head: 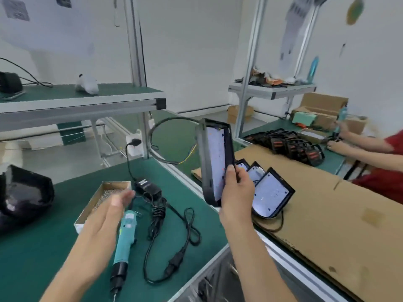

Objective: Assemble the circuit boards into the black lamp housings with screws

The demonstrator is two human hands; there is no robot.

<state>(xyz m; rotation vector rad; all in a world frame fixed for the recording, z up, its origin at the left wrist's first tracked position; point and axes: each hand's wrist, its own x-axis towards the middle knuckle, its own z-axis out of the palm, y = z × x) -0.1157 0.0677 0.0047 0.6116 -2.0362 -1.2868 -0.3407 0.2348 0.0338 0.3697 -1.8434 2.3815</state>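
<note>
1. A crumpled black plastic bag (24, 192) sat at the far left edge of the green workbench mat (43, 247).
2. To the right of the bag, a shallow cardboard tray of small silver screws (104, 199) rested on the mat.
3. The person's left hand (109, 216), blurred, hovered just right of the tray with fingers straight and relaxed, holding nothing.
4. Beneath that hand, a teal electric screwdriver with a black tip (124, 243) lay flat on the mat.
5. Right of the screwdriver, a black power adapter with a coiled black cable (157, 214) lay on the mat.
6. Further right, at the mat's edge, the right hand (236, 188) gripped a rectangular black lamp housing with a white circuit board inside (214, 162), held upright in the air, thumb along its right rim.
7. Just right of the mat, three similar black housings with white boards (270, 192) leaned in a row on a brown cardboard sheet (327, 214).
8. At the far right, another person's hands (340, 138) worked beside a row of black lamp parts (290, 142).
</note>
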